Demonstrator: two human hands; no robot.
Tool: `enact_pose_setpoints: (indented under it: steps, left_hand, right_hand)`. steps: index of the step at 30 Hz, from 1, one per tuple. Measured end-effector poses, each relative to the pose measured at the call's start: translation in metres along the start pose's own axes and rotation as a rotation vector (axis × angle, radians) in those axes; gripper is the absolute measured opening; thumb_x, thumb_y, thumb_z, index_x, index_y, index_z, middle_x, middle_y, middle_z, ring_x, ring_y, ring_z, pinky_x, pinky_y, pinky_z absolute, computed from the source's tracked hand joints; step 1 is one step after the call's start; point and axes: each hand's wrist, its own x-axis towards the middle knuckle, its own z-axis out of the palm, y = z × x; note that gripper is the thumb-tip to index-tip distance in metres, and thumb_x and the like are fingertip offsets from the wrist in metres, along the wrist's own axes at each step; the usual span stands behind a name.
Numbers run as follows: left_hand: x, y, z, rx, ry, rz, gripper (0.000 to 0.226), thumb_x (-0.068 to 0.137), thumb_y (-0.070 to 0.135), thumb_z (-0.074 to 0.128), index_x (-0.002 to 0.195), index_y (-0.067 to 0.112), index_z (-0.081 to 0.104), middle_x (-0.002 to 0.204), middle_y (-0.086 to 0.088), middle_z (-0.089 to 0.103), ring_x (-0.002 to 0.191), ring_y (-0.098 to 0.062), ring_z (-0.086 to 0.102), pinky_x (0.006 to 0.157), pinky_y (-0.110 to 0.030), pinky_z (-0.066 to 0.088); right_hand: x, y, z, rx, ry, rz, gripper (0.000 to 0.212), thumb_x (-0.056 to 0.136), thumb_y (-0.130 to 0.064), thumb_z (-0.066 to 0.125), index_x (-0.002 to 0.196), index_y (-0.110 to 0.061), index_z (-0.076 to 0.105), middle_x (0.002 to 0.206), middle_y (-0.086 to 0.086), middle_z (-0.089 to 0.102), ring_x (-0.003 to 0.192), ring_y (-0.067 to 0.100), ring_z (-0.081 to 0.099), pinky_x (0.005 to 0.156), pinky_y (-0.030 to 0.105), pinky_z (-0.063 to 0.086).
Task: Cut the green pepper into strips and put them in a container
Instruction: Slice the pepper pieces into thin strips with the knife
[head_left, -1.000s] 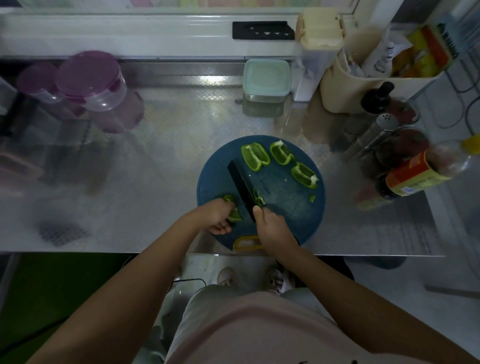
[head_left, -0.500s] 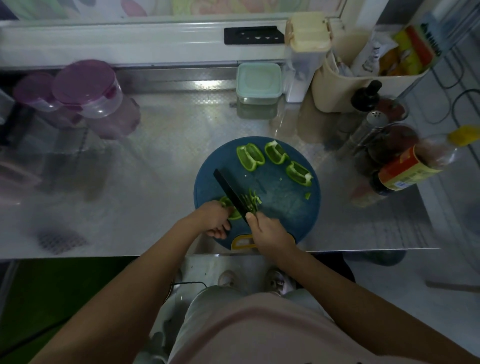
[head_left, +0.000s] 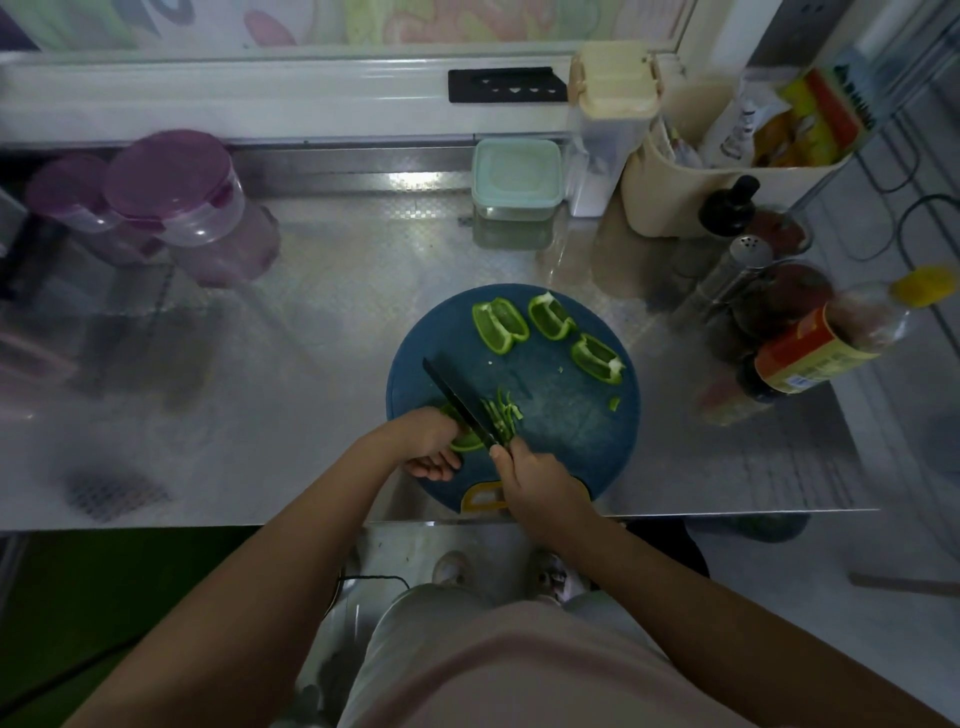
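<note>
Now, at the near rim of the round blue cutting board (head_left: 566, 441), a piece of green pepper (head_left: 465, 441) is pinned flat under the curled fingers of the left hand (head_left: 428, 441), at about seven o'clock on the board. A black knife (head_left: 460, 402) is clasped firmly in the right hand (head_left: 537, 480), its blade angled toward ten o'clock and laid against the held piece. Just beside the blade, on its three o'clock side, a small heap of cut strips (head_left: 503, 415) is gathered. Three uncut pepper sections (head_left: 500, 325) are spread in an arc from twelve to two o'clock, well apart from the hands, with bare board left open in the middle. The board's yellow handle (head_left: 485, 500) is set right at the front edge of the steel counter (head_left: 322, 332). A mint-lidded container (head_left: 517, 179) is parked at twelve o'clock, closed, by the back wall. Bottles (head_left: 815, 345) are crowded at three o'clock; wide open steel is offered at nine o'clock.
</note>
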Motion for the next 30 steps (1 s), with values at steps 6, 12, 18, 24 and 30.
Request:
enact_pose_setpoints:
  steps: [6,12,18,24,30]
  left_hand:
    - [0.004,-0.001,-0.003,0.014,-0.030,0.012,0.048,0.101,0.036,0.028,0.073,0.010,0.058,0.048,0.003,0.060,0.034,-0.005,0.046,0.039,-0.014,0.031]
    - [0.011,-0.003,-0.007,-0.016,-0.028,0.052,0.044,0.100,0.031,0.032,0.072,0.010,0.058,0.057,0.001,0.059,0.041,-0.007,0.048,0.039,-0.014,0.032]
    - [0.010,-0.004,-0.006,-0.072,-0.028,0.069,0.044,0.101,0.032,0.031,0.073,0.009,0.057,0.062,-0.001,0.059,0.047,-0.010,0.048,0.041,-0.015,0.033]
    - [0.009,-0.004,-0.002,-0.130,-0.066,0.002,0.050,0.102,0.039,0.026,0.073,0.010,0.054,0.061,-0.001,0.056,0.049,-0.011,0.047,0.042,-0.018,0.032]
    - [0.006,-0.002,-0.002,-0.129,-0.090,-0.028,0.052,0.102,0.040,0.023,0.073,0.011,0.054,0.060,-0.001,0.057,0.054,-0.011,0.046,0.042,-0.017,0.033]
  right_hand:
    - [0.006,-0.003,0.001,0.071,-0.048,0.042,0.040,0.102,-0.036,0.026,0.099,-0.003,0.050,0.099,0.025,0.061,0.093,0.038,0.058,0.074,0.039,0.041]
    - [0.014,-0.008,0.009,0.073,-0.079,0.072,0.039,0.103,-0.029,0.025,0.101,0.000,0.051,0.100,0.025,0.061,0.094,0.037,0.057,0.066,0.029,0.029]
    - [0.023,-0.016,0.012,0.080,0.022,0.060,0.043,0.103,-0.032,0.025,0.098,0.002,0.053,0.095,0.025,0.063,0.090,0.038,0.059,0.064,0.029,0.031]
    - [0.014,-0.005,0.010,0.099,0.094,0.081,0.043,0.102,-0.032,0.026,0.099,0.001,0.053,0.095,0.025,0.063,0.092,0.039,0.058,0.072,0.037,0.038]
    - [0.005,0.002,-0.005,0.152,0.079,0.056,0.043,0.102,-0.031,0.029,0.092,0.002,0.055,0.091,0.023,0.063,0.090,0.036,0.058,0.076,0.038,0.041]
